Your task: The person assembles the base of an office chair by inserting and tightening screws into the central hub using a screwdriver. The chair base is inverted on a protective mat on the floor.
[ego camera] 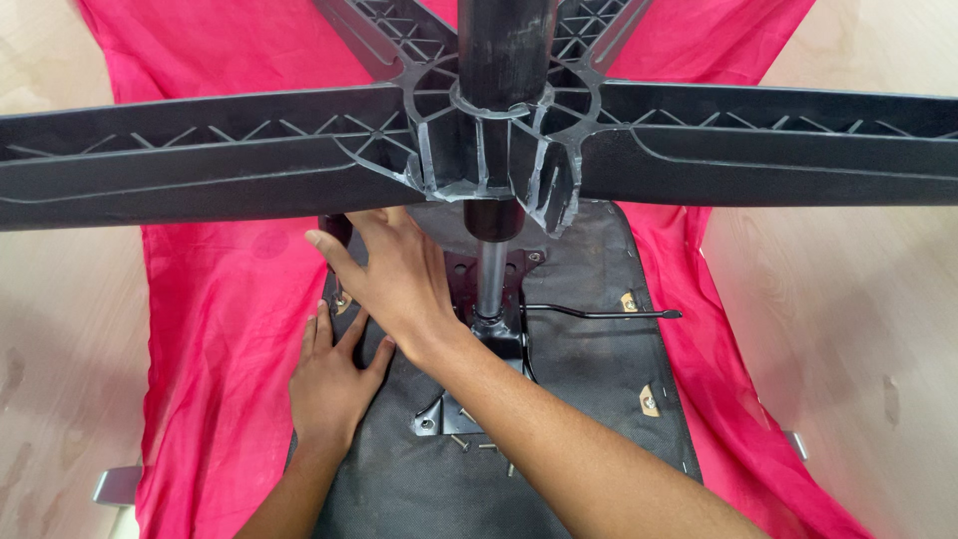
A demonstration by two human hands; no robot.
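The left hand (334, 384) lies flat, fingers spread and holding nothing, on the underside of the seat (589, 399), which rests upside down on a red cloth (220, 329). Just beside it, loose screws (477, 442) lie on the seat near the corner of the plate (431, 421). The right hand (399, 274) crosses over the left, open too, its palm against the plate's far left edge; what its fingertips touch is hidden. Beyond, the column (491, 274) rises from the plate, a lever (609, 314) sticking out to the right. Farthest up, the star base (299, 165) spreads its arms over both hands.

With neither hand gripping, I judge the top-heavy base could tip the seat sideways, and a shove could roll the screws off into the cloth folds.
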